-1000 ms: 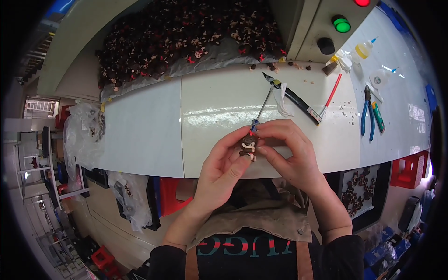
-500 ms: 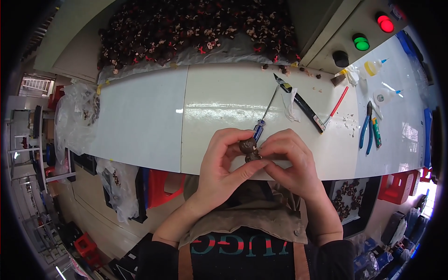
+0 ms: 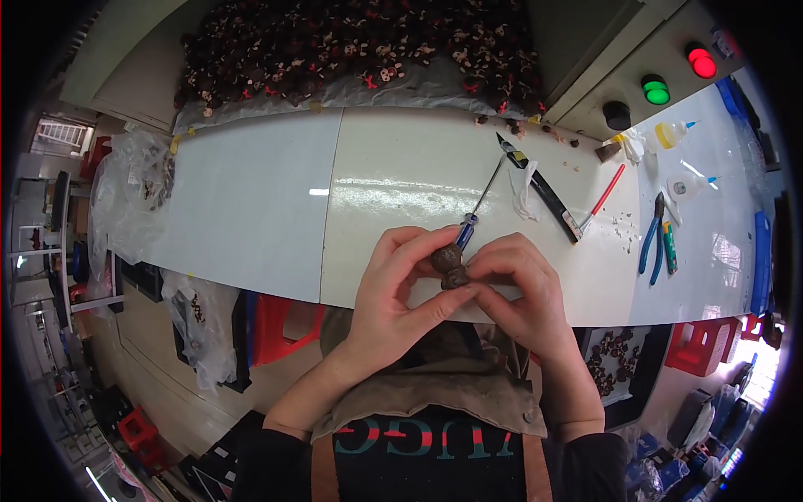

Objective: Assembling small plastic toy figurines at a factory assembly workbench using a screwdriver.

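Between my hands, above the front edge of the white table, is a small dark brown figurine (image 3: 450,257) with a round head and a smaller body. My left hand (image 3: 397,293) has it between the thumb and the fingers. From the other side, the bent fingertips of my right hand (image 3: 525,289) pinch at its body. Part of the figurine is hidden by my fingers. Just beyond lies a screwdriver (image 3: 467,230) with a blue handle, its shaft pointing away from me.
Many similar dark pieces form a pile (image 3: 360,58) at the back. To the right lie a utility knife (image 3: 548,201), a red-handled tool (image 3: 609,189), blue pliers (image 3: 652,234) and squeeze bottles (image 3: 669,134). A panel with a lit green button (image 3: 655,89) stands at the far right.
The figurine has turned slightly, so a pale patch seen earlier on its head no longer shows. Both hands keep hold of it in nearly the same place. The view has shifted a little.
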`<state>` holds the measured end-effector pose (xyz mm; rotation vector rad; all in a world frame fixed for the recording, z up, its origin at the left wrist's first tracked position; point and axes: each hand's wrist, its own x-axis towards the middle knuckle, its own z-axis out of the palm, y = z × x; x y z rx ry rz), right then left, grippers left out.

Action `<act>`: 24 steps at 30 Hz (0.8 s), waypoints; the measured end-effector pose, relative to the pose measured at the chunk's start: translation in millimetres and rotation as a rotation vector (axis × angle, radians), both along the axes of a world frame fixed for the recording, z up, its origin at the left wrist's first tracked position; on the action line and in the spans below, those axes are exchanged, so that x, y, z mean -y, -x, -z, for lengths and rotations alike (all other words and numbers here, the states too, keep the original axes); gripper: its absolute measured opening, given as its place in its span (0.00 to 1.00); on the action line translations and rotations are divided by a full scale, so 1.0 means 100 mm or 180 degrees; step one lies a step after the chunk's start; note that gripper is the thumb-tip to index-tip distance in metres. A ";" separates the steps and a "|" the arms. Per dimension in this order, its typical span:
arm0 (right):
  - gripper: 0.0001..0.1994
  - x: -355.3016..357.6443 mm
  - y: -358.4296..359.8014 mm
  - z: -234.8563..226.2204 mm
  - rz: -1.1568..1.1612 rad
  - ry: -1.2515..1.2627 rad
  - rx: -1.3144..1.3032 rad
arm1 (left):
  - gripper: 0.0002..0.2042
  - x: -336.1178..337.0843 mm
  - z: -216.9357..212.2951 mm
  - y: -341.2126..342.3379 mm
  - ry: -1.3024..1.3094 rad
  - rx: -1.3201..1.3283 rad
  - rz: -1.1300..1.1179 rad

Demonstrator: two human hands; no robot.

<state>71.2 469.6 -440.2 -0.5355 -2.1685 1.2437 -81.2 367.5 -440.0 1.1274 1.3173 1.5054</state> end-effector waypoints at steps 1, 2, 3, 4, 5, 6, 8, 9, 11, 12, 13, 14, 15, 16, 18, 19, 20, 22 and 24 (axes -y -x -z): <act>0.14 0.01 0.01 0.00 0.0010 -0.0013 0.0016 | 0.26 0.01 0.00 0.00 -0.0007 0.0008 -0.0016; 0.14 0.02 0.01 0.00 0.0020 -0.0025 0.0032 | 0.26 0.02 0.01 0.00 -0.0010 -0.0038 -0.0049; 0.14 0.04 0.01 0.00 0.0002 -0.0034 0.0037 | 0.26 0.03 0.00 0.00 -0.0014 -0.0084 -0.0084; 0.13 0.05 0.01 -0.01 0.0019 -0.0009 0.0055 | 0.26 0.04 0.01 0.00 -0.0022 -0.0079 -0.0101; 0.13 0.06 0.01 -0.01 0.0037 0.0017 0.0072 | 0.26 0.04 0.01 0.00 -0.0038 -0.0172 -0.0107; 0.13 0.06 0.01 -0.01 0.0026 0.0009 0.0078 | 0.26 0.05 0.02 0.00 -0.0052 -0.0265 -0.0108; 0.11 0.06 0.02 -0.01 0.0017 -0.0204 0.0058 | 0.27 0.06 0.00 0.01 0.0075 -0.0239 -0.0068; 0.11 0.07 0.02 0.00 0.0007 -0.0210 0.0061 | 0.28 0.07 -0.02 0.01 0.0209 -0.0221 -0.0018; 0.13 0.11 0.02 0.01 0.0145 0.0086 0.0030 | 0.28 0.07 -0.05 0.01 0.0217 -0.0321 -0.0017; 0.13 0.11 0.02 0.01 0.0136 0.0080 0.0034 | 0.28 0.07 -0.06 0.01 0.0231 -0.0423 -0.0010; 0.11 0.11 0.02 0.00 0.0117 -0.0004 0.0041 | 0.28 0.07 -0.05 0.01 0.0226 -0.0418 -0.0020; 0.08 0.12 0.02 0.00 0.0097 -0.0088 0.0048 | 0.28 0.08 -0.05 0.00 0.0250 -0.0422 -0.0036; 0.08 0.12 0.01 0.00 0.0092 -0.0094 0.0052 | 0.28 0.08 -0.05 0.00 0.0272 -0.0426 -0.0048; 0.08 0.13 0.01 0.00 0.0083 -0.0096 0.0041 | 0.28 0.08 -0.05 0.00 0.0267 -0.0421 -0.0054; 0.08 0.13 0.02 0.00 0.0067 -0.0104 0.0033 | 0.27 0.10 -0.05 -0.01 0.0236 -0.0436 -0.0082; 0.08 0.14 0.02 -0.01 0.0053 -0.0139 0.0025 | 0.27 0.11 -0.05 -0.01 0.0232 -0.0433 -0.0089; 0.08 0.14 0.02 -0.01 0.0038 -0.0174 0.0017 | 0.27 0.12 -0.04 -0.02 0.0257 -0.0395 -0.0115; 0.08 0.17 0.02 0.00 0.0059 -0.0113 0.0024 | 0.27 0.13 -0.04 -0.02 0.0283 -0.0358 -0.0139; 0.07 0.18 0.02 0.00 0.0077 -0.0052 0.0030 | 0.27 0.15 -0.05 -0.01 0.0285 -0.0339 -0.0136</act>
